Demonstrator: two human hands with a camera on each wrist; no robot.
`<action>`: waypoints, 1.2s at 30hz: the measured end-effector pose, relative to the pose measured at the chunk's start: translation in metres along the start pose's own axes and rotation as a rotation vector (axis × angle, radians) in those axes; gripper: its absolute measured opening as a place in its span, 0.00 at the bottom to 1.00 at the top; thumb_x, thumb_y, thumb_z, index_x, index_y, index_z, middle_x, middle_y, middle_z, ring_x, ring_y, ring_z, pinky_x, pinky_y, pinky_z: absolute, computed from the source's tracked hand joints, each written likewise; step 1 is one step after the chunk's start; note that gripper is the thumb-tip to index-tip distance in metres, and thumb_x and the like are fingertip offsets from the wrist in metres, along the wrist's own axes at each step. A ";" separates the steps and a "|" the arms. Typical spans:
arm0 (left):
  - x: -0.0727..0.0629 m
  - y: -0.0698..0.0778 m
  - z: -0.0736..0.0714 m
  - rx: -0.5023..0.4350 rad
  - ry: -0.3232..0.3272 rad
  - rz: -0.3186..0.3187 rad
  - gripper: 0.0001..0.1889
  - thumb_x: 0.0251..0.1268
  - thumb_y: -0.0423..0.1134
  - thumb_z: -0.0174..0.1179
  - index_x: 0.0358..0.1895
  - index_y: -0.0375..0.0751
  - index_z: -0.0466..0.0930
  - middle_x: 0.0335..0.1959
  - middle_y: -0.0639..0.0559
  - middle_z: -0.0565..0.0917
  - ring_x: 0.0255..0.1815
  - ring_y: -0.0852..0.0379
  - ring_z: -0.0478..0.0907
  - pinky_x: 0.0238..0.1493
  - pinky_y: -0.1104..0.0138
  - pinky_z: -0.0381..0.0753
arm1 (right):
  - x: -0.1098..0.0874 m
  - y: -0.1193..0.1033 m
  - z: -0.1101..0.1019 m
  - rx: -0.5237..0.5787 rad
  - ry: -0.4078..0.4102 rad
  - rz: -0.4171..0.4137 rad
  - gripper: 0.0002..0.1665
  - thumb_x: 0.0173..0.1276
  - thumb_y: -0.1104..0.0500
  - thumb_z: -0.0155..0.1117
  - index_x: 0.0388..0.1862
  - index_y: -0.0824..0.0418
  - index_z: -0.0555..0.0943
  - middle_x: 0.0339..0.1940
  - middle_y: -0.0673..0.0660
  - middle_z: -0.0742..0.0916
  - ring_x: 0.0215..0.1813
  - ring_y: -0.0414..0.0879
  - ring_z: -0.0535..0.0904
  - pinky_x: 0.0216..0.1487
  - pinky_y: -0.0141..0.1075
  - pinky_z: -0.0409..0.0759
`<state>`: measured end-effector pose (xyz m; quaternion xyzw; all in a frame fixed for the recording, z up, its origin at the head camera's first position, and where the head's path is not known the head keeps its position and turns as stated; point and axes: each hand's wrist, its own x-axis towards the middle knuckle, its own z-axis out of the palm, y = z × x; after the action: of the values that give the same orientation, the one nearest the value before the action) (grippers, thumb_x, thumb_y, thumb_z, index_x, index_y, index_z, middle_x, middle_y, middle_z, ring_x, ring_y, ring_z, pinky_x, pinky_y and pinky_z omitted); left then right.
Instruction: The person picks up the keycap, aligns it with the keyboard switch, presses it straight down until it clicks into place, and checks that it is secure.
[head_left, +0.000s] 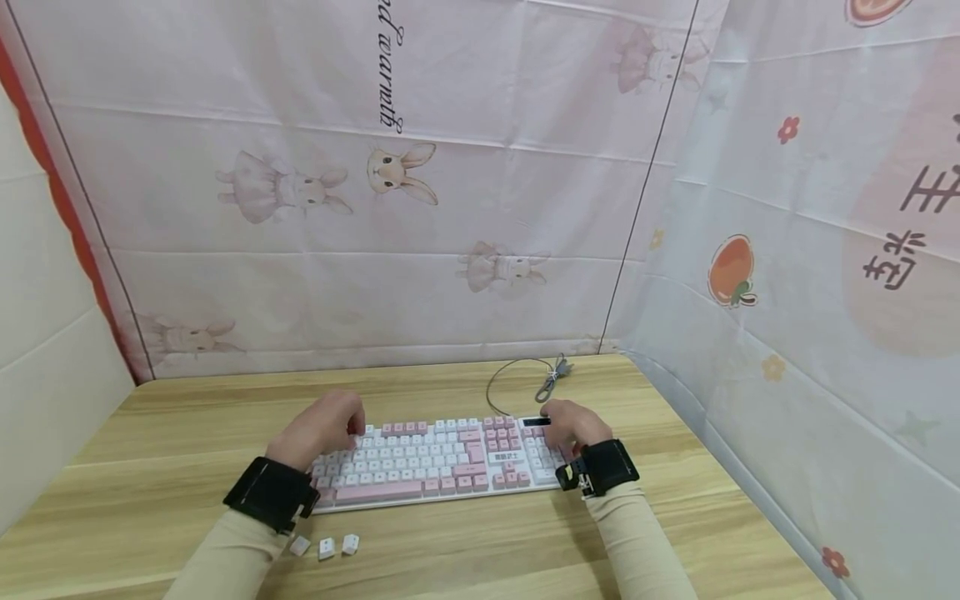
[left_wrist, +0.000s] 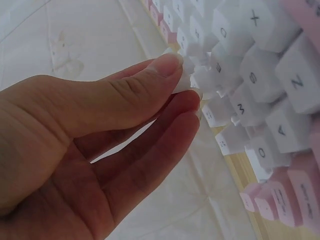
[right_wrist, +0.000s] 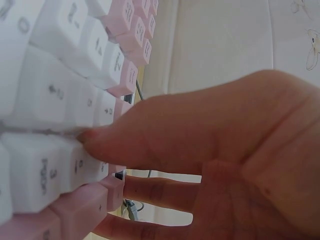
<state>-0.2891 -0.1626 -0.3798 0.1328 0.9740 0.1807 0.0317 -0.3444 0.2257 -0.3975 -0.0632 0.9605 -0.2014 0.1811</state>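
1 full-size keyboard (head_left: 408,462), head view: lying flat on the wood-grain table (head_left: 420,554), left hand (head_left: 318,429) at its left end, right hand (head_left: 577,427) at its right. Stiff plastic slab, probably middling weight, so the frame edge is the sane place to hold.
Loose keycaps (head_left: 326,548), head view: 3 white ones in front of the board, near the left wrist.
Cable (head_left: 552,385), head view: thin, grey, bendy-looking, bundled behind the board.
Left pinch, left wrist view: thumb and fingertips on what looks like a white keycap (left_wrist: 182,84); seated or free, can't tell.
Cap feel, left wrist view: hard, smooth, next to weightless, likely a bit slippery, so opposite side walls are the grab spot.
Key shape, left wrist view: tapered blocks, dark legends, pink keys (left_wrist: 302,187) along the end.
Right grip, right wrist view: thumb pressed on the number-pad keys (right_wrist: 35,170), fingers behind the far edge, basically clamping the board's corner.
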 end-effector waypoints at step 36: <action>0.007 -0.004 0.008 0.051 -0.009 -0.026 0.13 0.47 0.19 0.72 0.28 0.42 0.87 0.28 0.51 0.82 0.32 0.53 0.75 0.37 0.60 0.78 | -0.005 -0.001 0.001 0.023 0.001 0.015 0.38 0.62 0.71 0.64 0.74 0.66 0.71 0.63 0.65 0.82 0.42 0.52 0.82 0.33 0.46 0.87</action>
<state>-0.2963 -0.1618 -0.3884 0.1217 0.9798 0.1548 0.0348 -0.3396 0.2252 -0.3968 -0.0537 0.9587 -0.2110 0.1829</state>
